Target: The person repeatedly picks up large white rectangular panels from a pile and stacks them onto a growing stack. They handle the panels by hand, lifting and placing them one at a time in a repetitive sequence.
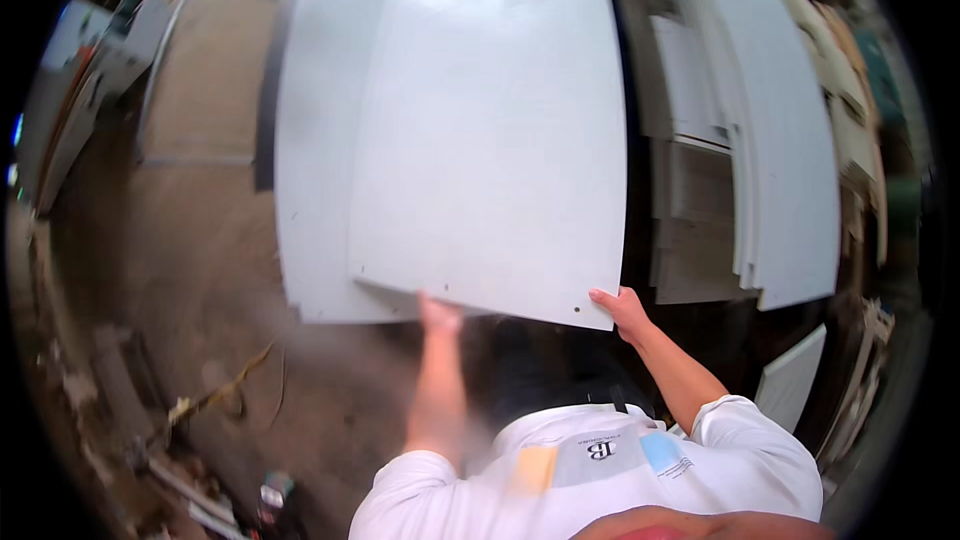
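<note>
A large white panel [490,140] stretches away from me, with small dark holes or spots along its near edge. My left hand [440,314], slightly blurred, grips that near edge left of its middle, thumb on top and fingers hidden below. At the near right corner, my right hand [622,312] is closed on the same panel, its thumb lying over the face. Beneath it lies a second white panel [315,190], showing along the left side and at the near left corner. The upper panel sits at a slight angle to it.
Stacked white boards [785,160] stand to the right, beside lower pale panels [695,230]. A metal frame [195,160] lies on the brown floor [200,240] at left. More boards [75,110] lean at the far left. A yellowish cord [235,380] and scraps lie at lower left.
</note>
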Demonstrator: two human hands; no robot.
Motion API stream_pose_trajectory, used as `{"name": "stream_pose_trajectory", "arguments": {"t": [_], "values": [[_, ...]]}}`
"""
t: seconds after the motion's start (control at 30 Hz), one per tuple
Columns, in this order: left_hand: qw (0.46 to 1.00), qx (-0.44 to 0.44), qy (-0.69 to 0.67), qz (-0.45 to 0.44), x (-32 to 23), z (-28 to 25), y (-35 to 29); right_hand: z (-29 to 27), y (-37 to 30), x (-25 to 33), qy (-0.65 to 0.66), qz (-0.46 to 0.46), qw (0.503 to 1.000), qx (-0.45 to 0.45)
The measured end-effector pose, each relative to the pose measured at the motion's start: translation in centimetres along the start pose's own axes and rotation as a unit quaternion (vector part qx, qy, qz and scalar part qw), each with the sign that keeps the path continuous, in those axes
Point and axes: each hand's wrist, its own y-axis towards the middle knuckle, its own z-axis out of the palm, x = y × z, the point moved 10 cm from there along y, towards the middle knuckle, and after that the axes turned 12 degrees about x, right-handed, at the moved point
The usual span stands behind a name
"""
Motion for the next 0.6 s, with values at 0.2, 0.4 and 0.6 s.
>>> {"name": "stream_pose_trajectory", "arguments": {"t": [0.2,0.4,0.6], "values": [[0.977,-0.178,0.073,-0.09,3.3,-6.9,5.4,-11.3,-7.1,5.2,-0.074,-0.022,0.994,-0.08],[0.973,-0.178,0.105,-0.099,10.0,-0.3,-1.7,-22.0,-11.4,7.2,-0.056,-0.107,0.979,-0.167],[0.954,-0.229,0.179,-0.071,14.2,7.6,-9.7,-33.9,-13.4,9.3,-0.048,-0.144,0.978,-0.143]]}}
